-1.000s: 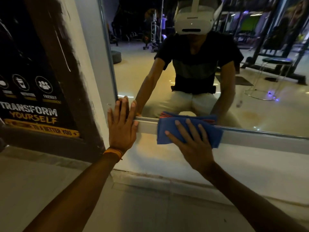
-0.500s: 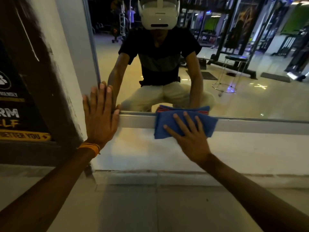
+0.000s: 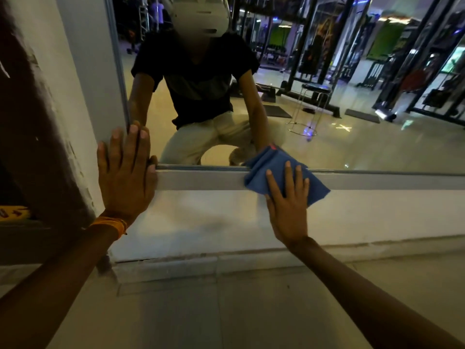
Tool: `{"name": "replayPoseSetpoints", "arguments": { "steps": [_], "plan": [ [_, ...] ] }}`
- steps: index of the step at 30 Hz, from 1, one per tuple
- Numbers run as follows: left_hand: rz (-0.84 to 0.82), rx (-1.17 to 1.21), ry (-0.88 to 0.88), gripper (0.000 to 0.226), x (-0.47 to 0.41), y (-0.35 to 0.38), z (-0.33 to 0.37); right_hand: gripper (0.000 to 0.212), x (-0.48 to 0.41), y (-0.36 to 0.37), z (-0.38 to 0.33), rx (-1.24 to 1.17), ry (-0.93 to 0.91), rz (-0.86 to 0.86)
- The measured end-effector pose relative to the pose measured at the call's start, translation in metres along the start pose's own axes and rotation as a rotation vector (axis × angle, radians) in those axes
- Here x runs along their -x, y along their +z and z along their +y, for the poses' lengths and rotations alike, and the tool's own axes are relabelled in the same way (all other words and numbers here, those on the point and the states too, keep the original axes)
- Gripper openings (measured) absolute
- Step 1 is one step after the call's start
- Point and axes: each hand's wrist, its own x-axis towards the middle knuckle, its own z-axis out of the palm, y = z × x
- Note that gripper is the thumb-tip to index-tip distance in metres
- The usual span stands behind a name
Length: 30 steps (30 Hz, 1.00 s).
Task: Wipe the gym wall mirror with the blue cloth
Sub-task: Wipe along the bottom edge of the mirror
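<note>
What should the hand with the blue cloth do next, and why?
Probably slide the blue cloth upward onto the mirror. The right hand presses it flat mostly over the bottom frame and the wall below, with only its top corner on the glass. The left hand braces flat at the mirror's lower corner.

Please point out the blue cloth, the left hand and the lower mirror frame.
blue cloth (image 3: 260, 172): head view, its bare upper-left part.
left hand (image 3: 125, 180): head view, middle of its back.
lower mirror frame (image 3: 201, 180): head view, bare grey strip left of the cloth.
</note>
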Motion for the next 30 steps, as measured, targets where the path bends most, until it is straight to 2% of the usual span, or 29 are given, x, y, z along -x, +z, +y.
{"name": "replayPoseSetpoints", "arguments": {
  "steps": [3,5,8,11,13,15,17,20,22,24,26,28,30],
  "plan": [
    [0.011,0.025,0.008,0.062,0.004,-0.004,-0.005,0.074,-0.007,0.018,-0.049,0.021,-0.271,-0.047],
    [0.005,0.027,0.005,0.062,0.002,-0.007,-0.013,0.075,-0.013,0.017,-0.051,0.023,-0.315,-0.051],
    [-0.039,0.031,0.006,0.062,-0.001,-0.014,-0.018,0.074,-0.002,-0.002,-0.003,0.023,-0.181,-0.039],
    [-0.054,0.040,-0.020,0.062,-0.003,-0.019,-0.014,0.066,0.009,-0.024,0.056,-0.068,0.099,-0.016],
    [-0.057,0.051,-0.033,0.062,-0.005,-0.019,-0.011,0.067,0.005,-0.029,0.059,-0.096,0.224,0.012],
    [-0.079,0.036,-0.041,0.063,-0.006,-0.020,-0.010,0.072,-0.001,-0.021,0.035,-0.085,0.250,0.049],
    [-0.081,0.013,-0.029,0.063,-0.006,-0.023,-0.010,0.077,-0.002,-0.006,-0.001,-0.085,0.189,0.062],
    [-0.097,-0.030,-0.027,0.062,-0.008,-0.026,-0.008,0.083,-0.005,0.012,-0.048,-0.099,0.001,0.048],
    [-0.099,-0.062,-0.034,0.061,-0.009,-0.029,-0.006,0.087,-0.013,0.013,-0.056,-0.052,-0.214,0.026],
    [-0.114,-0.091,-0.038,0.062,-0.009,-0.031,-0.003,0.092,-0.020,0.006,-0.035,-0.002,-0.341,-0.016],
    [-0.125,-0.088,-0.054,0.064,-0.010,-0.034,-0.001,0.092,-0.019,-0.006,0.001,0.021,-0.340,-0.024],
    [-0.137,-0.082,-0.091,0.065,-0.010,-0.035,0.005,0.090,-0.013,-0.015,0.030,0.016,-0.258,-0.010],
    [-0.152,-0.058,-0.142,0.067,-0.010,-0.038,0.011,0.089,-0.009,-0.014,0.024,0.005,-0.199,0.006]
  ]
}}
